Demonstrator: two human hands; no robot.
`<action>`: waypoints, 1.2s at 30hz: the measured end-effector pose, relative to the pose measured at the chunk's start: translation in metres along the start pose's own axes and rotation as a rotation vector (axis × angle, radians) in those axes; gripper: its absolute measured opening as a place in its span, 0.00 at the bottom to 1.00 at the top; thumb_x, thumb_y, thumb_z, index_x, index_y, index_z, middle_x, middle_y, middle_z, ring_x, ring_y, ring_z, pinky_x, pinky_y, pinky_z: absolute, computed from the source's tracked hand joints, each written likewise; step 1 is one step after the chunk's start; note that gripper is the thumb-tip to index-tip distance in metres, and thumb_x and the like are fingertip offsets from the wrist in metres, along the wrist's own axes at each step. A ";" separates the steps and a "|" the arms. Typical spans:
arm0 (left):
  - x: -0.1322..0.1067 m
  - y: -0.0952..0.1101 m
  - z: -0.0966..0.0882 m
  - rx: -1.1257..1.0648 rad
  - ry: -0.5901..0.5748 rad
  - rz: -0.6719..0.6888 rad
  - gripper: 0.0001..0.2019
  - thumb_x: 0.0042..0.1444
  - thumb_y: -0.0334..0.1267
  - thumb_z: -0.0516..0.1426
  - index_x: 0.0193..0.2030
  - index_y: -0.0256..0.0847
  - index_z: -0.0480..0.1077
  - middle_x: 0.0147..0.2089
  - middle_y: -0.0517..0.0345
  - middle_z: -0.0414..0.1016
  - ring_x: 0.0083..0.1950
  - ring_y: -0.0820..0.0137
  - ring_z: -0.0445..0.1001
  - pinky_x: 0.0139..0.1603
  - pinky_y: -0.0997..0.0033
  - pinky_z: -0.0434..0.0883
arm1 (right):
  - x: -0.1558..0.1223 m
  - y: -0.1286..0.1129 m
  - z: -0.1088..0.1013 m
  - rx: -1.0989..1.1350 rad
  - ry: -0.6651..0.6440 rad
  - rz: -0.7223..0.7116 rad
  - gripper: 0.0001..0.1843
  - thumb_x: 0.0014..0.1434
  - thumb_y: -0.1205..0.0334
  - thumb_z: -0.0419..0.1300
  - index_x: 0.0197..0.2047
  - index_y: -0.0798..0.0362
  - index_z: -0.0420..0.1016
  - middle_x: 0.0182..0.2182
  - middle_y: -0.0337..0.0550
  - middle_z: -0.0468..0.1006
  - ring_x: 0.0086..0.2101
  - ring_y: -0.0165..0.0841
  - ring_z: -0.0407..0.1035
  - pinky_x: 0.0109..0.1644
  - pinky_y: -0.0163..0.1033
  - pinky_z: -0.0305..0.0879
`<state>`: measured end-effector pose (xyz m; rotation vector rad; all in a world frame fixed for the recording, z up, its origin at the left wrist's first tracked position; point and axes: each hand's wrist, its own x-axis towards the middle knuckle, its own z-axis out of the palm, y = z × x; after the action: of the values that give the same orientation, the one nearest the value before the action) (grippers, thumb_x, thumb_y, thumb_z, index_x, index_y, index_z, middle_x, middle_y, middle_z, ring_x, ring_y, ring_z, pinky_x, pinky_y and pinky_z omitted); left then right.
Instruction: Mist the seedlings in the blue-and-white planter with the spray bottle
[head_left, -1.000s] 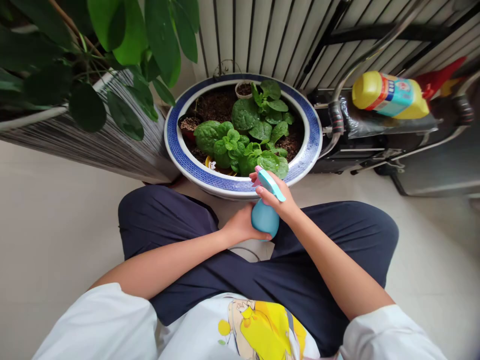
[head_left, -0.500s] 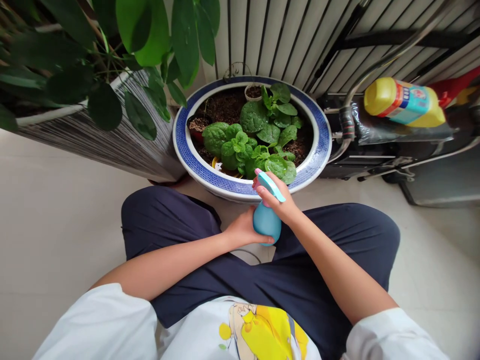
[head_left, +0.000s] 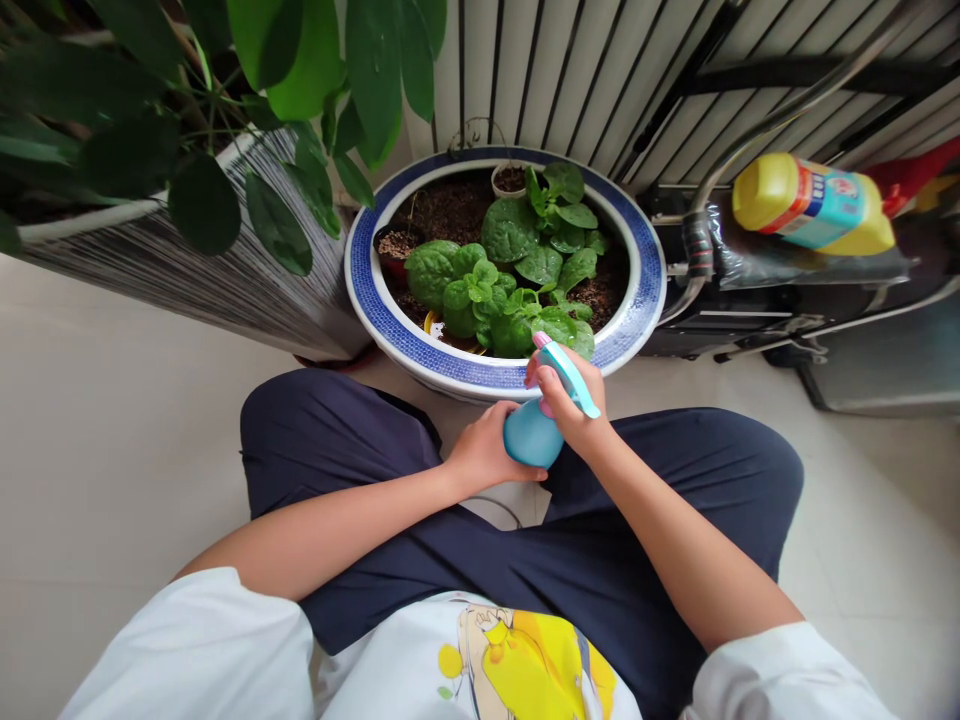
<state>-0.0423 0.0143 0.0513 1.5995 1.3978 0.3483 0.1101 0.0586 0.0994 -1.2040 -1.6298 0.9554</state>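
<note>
A blue spray bottle (head_left: pixel 531 436) with a light-blue and pink trigger head is held between both hands, leaning to the right at its top. My left hand (head_left: pixel 489 446) is wrapped round the bottle's lower body. Up at the neck and trigger, my right hand (head_left: pixel 576 395) is closed, its thumb along the near side of the head. The pink nozzle points toward the leafy green plants (head_left: pixel 517 270) just beyond. These grow in a round pot (head_left: pixel 450 372) with a blue-and-white rim. Some leaves carry wet drops.
At the left, a tall grey-striped planter (head_left: pixel 247 270) holds a large-leaved plant overhanging the round pot. Small pots (head_left: pixel 510 181) sit in the soil. On the right, a yellow bottle (head_left: pixel 814 205) lies on a black cart with a metal handle (head_left: pixel 750 130). A slatted radiator (head_left: pixel 559 70) stands behind.
The spray bottle's head has tipped to the right, and my right hand has moved slightly right with it. The bottle's base has risen a little in my left hand.
</note>
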 end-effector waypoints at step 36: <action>-0.012 -0.009 0.032 -0.301 0.038 0.017 0.44 0.38 0.52 0.71 0.62 0.42 0.62 0.61 0.47 0.72 0.60 0.52 0.72 0.58 0.53 0.71 | 0.008 0.027 -0.018 0.317 -0.652 0.181 0.45 0.55 0.51 0.66 0.70 0.45 0.51 0.55 0.48 0.71 0.50 0.37 0.70 0.52 0.44 0.70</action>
<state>-0.0285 -0.0113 0.0322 1.3641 1.2921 0.5741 0.1340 0.0742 0.0816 -0.8726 -1.7708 1.7846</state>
